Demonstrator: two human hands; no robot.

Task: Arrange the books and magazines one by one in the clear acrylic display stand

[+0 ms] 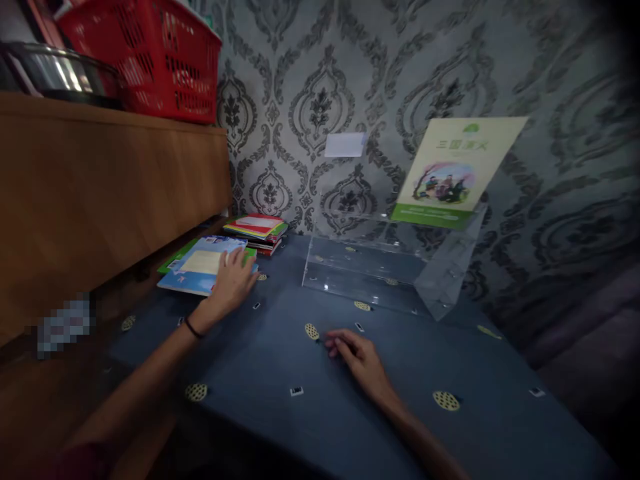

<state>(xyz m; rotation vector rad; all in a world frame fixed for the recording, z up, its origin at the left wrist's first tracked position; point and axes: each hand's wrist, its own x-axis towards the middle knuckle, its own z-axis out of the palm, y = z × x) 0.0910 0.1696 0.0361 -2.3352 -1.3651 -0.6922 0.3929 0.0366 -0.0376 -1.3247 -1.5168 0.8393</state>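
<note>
My left hand (234,275) lies with fingers spread over the right side of a light blue book (190,272), a dark band around its wrist. That book rests on a green one (173,261), which shows at the edges; the left thumb is mostly hidden. On the blue patterned tablecloth (250,373) rests my right hand (357,357), its fingers loosely curled together and nothing visible in them. Beyond it stands a clear acrylic book rack (370,267). A cream and green book (457,177) leans upright on the rack's top right tier.
Behind the blue book sits another pile of books (257,230), red on top. A wooden cabinet (110,180) borders the table on the left, carrying a red plastic basket (165,67) and a metal pot (70,73). Patterned wallpaper (280,87) covers the wall behind.
</note>
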